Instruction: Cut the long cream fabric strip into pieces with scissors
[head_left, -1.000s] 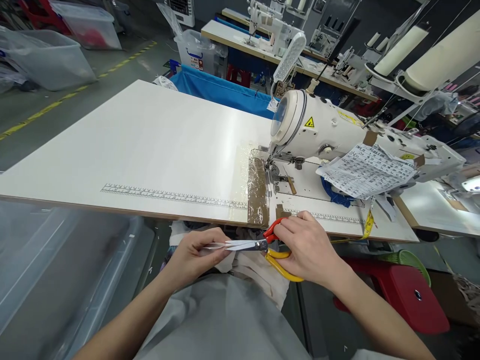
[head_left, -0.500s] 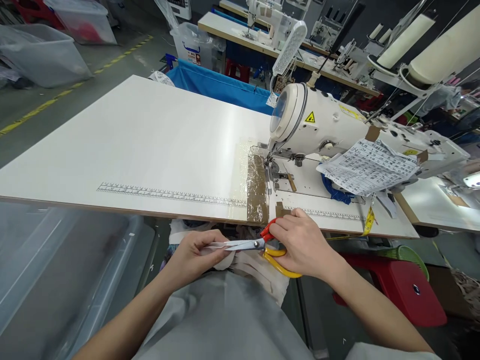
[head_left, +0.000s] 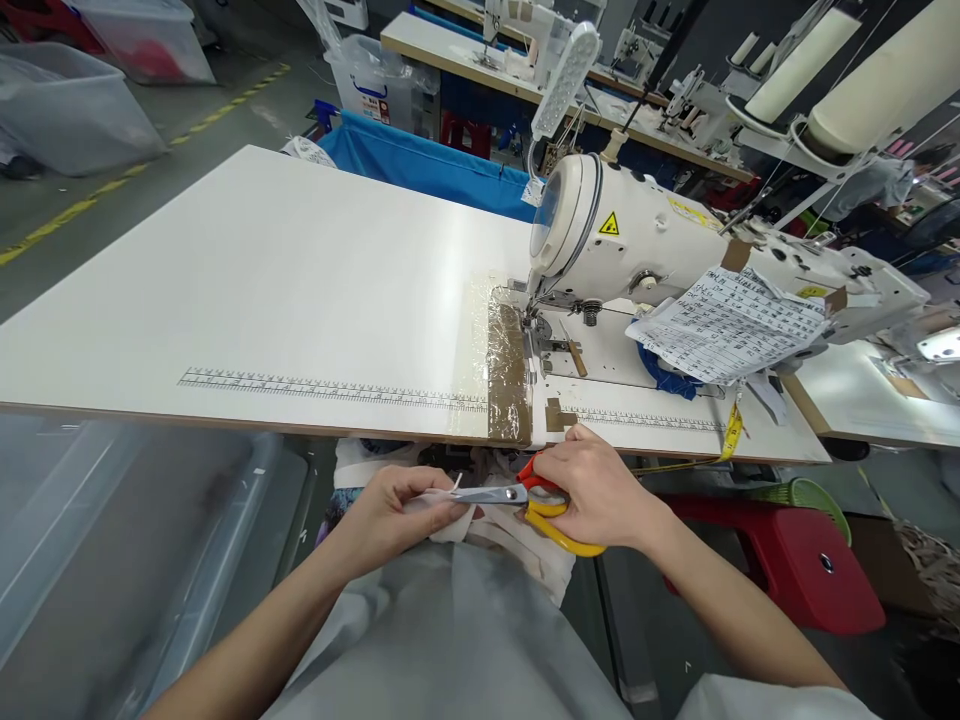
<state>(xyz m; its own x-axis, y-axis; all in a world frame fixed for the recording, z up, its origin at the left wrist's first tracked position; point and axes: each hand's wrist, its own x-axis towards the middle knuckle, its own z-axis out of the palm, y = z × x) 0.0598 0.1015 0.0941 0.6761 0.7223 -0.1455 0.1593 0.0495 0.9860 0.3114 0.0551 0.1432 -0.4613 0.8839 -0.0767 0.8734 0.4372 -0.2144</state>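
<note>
My right hand grips scissors with one red and one yellow handle loop, their blades pointing left and now close together. Pinched between thumb and fingers of my left hand is a piece of white fabric, with the scissor tips right at it. A thin white end sticks up beside the blade tips. More pale fabric hangs below the scissors, over my lap. Both hands are just in front of the table edge.
A white sewing table with a printed ruler lies ahead. On it stands a sewing machine with a handwritten paper attached. A red stool is at right, a clear plastic bin at left.
The scissor blades have closed from a slightly parted position at the white fabric. A thin white end now stands up at their tips. The view has shifted slightly.
</note>
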